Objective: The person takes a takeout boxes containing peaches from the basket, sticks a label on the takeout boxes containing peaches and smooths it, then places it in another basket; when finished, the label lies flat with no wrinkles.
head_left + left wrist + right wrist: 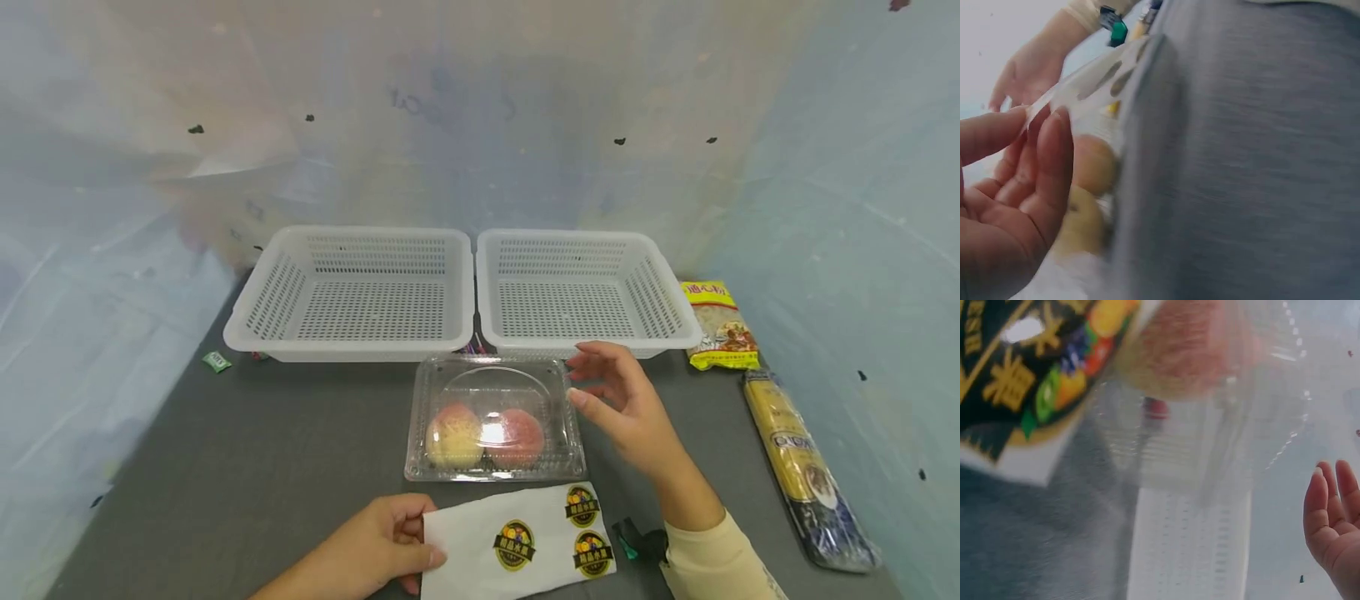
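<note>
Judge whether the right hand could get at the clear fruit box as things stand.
Probably yes: the right hand hovers open just beside the clear fruit box, with nothing between them.

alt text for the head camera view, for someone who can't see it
A left hand pinches a white sticker sheet with three round labels, while the open right hand hovers by a closed clear clamshell box holding two peaches. Behind stand two empty white baskets on a grey table.

Left hand [371,546] low, fingers and thumb curled in a pinching grip; right hand [622,400] raised, fingers loosely spread.
</note>
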`<state>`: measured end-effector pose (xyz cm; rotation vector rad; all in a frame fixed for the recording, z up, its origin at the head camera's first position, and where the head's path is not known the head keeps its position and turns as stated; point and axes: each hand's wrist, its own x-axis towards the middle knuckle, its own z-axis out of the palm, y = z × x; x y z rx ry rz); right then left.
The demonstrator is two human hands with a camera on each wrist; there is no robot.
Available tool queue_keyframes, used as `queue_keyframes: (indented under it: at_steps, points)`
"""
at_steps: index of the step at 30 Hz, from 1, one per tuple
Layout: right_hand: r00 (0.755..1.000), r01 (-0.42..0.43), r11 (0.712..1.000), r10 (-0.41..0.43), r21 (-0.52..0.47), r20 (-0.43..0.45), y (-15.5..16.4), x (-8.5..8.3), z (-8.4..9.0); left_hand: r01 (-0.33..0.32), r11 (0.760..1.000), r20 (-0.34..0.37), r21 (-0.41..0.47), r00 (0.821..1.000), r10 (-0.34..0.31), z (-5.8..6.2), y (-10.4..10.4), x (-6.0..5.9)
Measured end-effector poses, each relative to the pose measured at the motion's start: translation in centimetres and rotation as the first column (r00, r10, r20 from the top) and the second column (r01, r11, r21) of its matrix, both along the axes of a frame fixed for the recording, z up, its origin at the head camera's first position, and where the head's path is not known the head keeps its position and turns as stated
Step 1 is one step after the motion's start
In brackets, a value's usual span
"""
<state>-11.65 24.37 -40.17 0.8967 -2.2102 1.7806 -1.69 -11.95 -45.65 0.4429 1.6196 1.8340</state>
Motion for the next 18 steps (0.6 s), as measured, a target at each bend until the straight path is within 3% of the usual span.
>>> queue_keyframes:
  at_steps: [4,10,18]
  points:
    - [1.000,-0.029,0.999,0.029,-0.037,-0.007,-0.3,-0.1,0.9,0.032,0.997,-0.152,0.073,0.988,-0.021,2.3,0.7,-0.9]
    - [0.994,-0.102,0.990,0.098,-0.096,-0.052,-1.1,-0.1,2.4,-0.030,0.989,-0.369,0.142,0.926,0.081,5.4,1.1,-3.7]
    - [0.973,-0.189,0.968,0.162,-0.166,-0.164,-2.3,0.1,3.9,-0.192,0.961,-0.453,0.201,0.851,0.265,8.8,1.4,-7.9]
